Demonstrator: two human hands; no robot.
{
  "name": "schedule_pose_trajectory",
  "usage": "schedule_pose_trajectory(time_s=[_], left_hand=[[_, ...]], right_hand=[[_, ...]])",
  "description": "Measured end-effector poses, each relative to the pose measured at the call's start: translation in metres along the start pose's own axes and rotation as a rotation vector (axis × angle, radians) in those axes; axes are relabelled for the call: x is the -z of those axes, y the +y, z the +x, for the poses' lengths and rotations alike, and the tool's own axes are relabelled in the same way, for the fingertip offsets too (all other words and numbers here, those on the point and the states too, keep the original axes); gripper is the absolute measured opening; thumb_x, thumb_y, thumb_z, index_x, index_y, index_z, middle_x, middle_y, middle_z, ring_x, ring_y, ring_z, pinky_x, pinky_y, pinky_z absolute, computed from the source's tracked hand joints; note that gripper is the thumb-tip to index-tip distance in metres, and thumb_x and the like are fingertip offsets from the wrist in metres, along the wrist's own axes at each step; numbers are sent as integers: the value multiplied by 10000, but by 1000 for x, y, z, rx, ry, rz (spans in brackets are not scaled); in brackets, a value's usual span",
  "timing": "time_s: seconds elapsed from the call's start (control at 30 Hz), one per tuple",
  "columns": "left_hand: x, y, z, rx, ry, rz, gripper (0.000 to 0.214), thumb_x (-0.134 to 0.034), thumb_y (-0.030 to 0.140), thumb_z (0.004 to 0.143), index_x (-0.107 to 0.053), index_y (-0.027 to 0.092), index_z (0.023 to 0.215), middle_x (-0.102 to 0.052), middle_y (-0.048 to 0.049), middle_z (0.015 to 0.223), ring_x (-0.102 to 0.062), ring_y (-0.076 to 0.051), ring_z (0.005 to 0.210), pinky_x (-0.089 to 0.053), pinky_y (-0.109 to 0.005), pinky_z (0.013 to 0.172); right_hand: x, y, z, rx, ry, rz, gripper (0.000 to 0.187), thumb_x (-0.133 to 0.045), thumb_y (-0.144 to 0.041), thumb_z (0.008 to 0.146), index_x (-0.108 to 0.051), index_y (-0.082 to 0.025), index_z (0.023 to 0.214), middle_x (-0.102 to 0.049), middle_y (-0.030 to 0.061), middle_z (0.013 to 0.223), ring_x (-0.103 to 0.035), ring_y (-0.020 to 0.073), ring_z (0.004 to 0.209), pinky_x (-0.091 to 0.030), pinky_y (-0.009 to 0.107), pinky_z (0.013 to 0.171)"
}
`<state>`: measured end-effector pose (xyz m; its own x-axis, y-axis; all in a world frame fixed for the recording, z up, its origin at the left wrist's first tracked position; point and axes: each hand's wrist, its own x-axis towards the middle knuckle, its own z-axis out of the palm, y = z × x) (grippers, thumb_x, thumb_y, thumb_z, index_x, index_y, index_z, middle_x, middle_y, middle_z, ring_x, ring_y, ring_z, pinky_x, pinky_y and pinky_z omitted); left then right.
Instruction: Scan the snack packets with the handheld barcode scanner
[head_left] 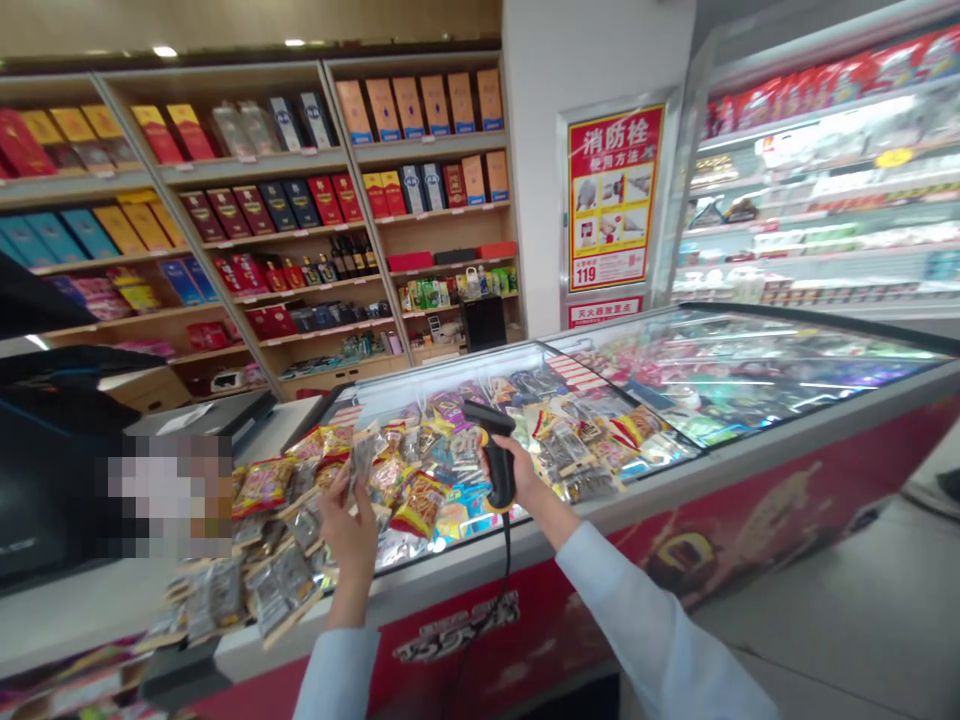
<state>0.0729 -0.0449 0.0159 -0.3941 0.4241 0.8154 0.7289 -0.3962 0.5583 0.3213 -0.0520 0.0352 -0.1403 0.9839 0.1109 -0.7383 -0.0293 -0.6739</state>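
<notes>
My right hand (525, 478) is wrapped round the grip of a black barcode scanner (501, 478), whose head points left and whose cable hangs down over the freezer's front. Raised to the left, my left hand (349, 525) pinches a small clear snack packet (364, 452) by its edge. Between the two hands a red and yellow snack bag (420, 503) lies on the glass lid of the chest freezer (465, 552). Several silvery packets (281, 580) are heaped at the lower left, below my left hand. More packets (574, 445) lie to the right of the scanner.
A counter (60, 610) with dark equipment (52, 450) stands at the left. Behind are shelves (300, 235) of boxed goods and bottles. A red and yellow fire hydrant sign (615, 200) hangs on the wall. An open display cooler (825, 220) fills the right.
</notes>
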Motion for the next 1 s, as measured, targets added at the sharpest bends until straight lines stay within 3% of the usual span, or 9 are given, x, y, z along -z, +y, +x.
schedule_pose_trajectory(time_s=[0.17,0.33,0.4,0.47,0.57,0.67,0.83,1.0], left_hand=[[-38,76,-29,31,-283,-273,422,-501,347,838,-407,179,1213,-601,-110,1055,-628,-134,720,-475,-234,563],[-85,136,-75,42,-606,-380,356,-390,357,894,-491,199,1197,-649,-72,948,-569,-104,572,-448,-225,505],[-101,154,-98,30,-662,-401,358,-368,345,902,-494,203,1206,-649,-76,979,-604,-130,660,-485,-254,576],[-114,168,-120,-29,-686,-398,371,-352,323,907,-477,200,1234,-617,-101,1102,-619,-176,886,-509,-314,735],[-128,181,-144,-182,-686,-277,408,-389,324,893,-459,193,1272,-467,-128,1330,-441,-250,1228,-416,-434,965],[-141,185,-155,-322,-650,-93,463,-405,310,884,-401,220,1338,-283,-107,1469,-232,-287,1358,-303,-505,1053],[-167,183,-163,-393,-705,26,523,-337,264,903,-254,191,1415,-259,-120,1481,-343,-234,1312,-390,-401,1014],[-187,182,-168,-372,-699,66,533,-315,218,900,-223,207,1425,-236,-105,1490,-375,-240,1294,-408,-393,995]], right_hand=[[45,-63,-22,134,126,0,183,-578,-347,692,-601,-169,729,-591,5,517,-533,127,431,-408,212,379],[96,-104,-48,186,267,-16,197,-568,-357,697,-602,-164,713,-585,8,489,-500,110,376,-388,195,339],[115,-116,-56,193,307,-23,209,-564,-371,703,-597,-165,703,-575,5,471,-488,105,356,-377,189,326],[132,-124,-61,188,327,-29,216,-561,-383,710,-590,-170,696,-563,0,454,-486,108,345,-376,194,320],[150,-132,-63,176,379,-34,241,-556,-403,719,-567,-173,649,-525,-17,413,-464,104,317,-375,201,315],[160,-134,-60,224,484,-23,228,-576,-379,711,-550,-172,619,-539,-21,428,-466,90,318,-379,190,328],[167,-139,-51,208,557,-63,278,-586,-421,708,-540,-175,588,-521,-23,402,-460,94,311,-379,196,326],[176,-142,-44,220,592,-51,277,-608,-434,686,-546,-178,602,-526,-22,409,-466,97,319,-358,188,312]])
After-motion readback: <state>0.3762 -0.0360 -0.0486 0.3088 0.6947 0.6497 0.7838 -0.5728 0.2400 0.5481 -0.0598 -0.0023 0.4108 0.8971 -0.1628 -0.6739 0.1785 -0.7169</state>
